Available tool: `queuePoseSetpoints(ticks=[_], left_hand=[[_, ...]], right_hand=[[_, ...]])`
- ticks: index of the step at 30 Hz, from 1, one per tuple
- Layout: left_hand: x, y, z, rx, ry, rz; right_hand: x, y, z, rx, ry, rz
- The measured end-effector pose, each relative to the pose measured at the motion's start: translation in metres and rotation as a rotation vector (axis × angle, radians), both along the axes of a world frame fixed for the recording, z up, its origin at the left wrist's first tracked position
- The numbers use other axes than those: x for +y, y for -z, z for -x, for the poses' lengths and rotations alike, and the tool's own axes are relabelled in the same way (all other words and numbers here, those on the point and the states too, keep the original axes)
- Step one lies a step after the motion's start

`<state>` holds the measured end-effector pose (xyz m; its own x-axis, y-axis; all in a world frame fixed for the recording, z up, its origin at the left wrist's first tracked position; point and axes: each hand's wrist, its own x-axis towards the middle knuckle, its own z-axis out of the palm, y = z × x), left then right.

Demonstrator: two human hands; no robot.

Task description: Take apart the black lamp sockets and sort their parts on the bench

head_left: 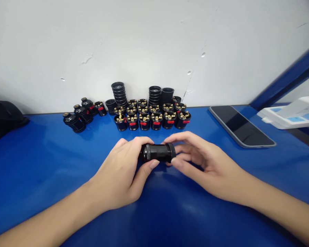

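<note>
A black cylinder [158, 153] is held lengthwise between the person's 2 hands, over the blue table [54, 164]; the fingers of the left hand [123, 168] are clamped round its left end, thumb below, by a ridged band; the fingers of the right hand [208, 166] are curled and spread, with the thumb against the wider collar [172, 152] at its right end; beyond the fingers stand short black sockets [156, 121] with brass contacts and red tabs, 6 of them in the nearest row; behind these rise 2 ribbed black stacks [119, 94]; beyond the left fingers, farther left, 3 black domed pieces [74, 122] lie tilted; well to the right of the right fingers lie a phone [242, 125] and, farther out, a white case [301, 105] with blue patches.
</note>
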<state>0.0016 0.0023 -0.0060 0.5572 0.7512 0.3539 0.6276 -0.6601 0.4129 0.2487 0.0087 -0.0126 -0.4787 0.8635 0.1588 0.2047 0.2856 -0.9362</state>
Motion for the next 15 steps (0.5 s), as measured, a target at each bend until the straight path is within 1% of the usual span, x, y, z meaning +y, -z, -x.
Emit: queuePoseSetpoints(ticks=[1,2,5,7,9,12,13,15], left_hand=[[-0.0003,-0.0005,-0.0003,0.004,0.0,0.003],[-0.0005,-0.001,-0.0007,0.006,-0.003,0.007],[-0.0005,-0.0024,-0.0013,-0.004,-0.028,0.026],[-0.0002,-0.0028,-0.0012,-0.015,-0.032,0.038],[-0.0001,-0.003,-0.0006,-0.016,-0.003,0.047],[-0.0006,-0.0035,0.0,-0.013,0.045,0.042],[-0.0008,-0.0038,-0.0002,-0.014,0.045,0.041],[-0.001,-0.0049,-0.0012,-0.022,0.008,0.057]], right_hand=[[0.0004,0.0005,0.0,0.006,-0.013,0.019],[0.0007,0.0012,0.0001,0.02,-0.011,0.002],[0.0001,0.0031,0.0009,0.066,0.049,-0.179],[-0.0007,0.0027,0.0013,0.071,0.07,-0.229],[-0.0006,0.001,0.0011,0.046,0.07,-0.171],[0.001,-0.0016,-0.0001,-0.029,0.027,-0.055],[0.0014,-0.0019,-0.0003,-0.027,0.022,-0.042],[0.0015,-0.0012,-0.0001,0.02,0.039,-0.087]])
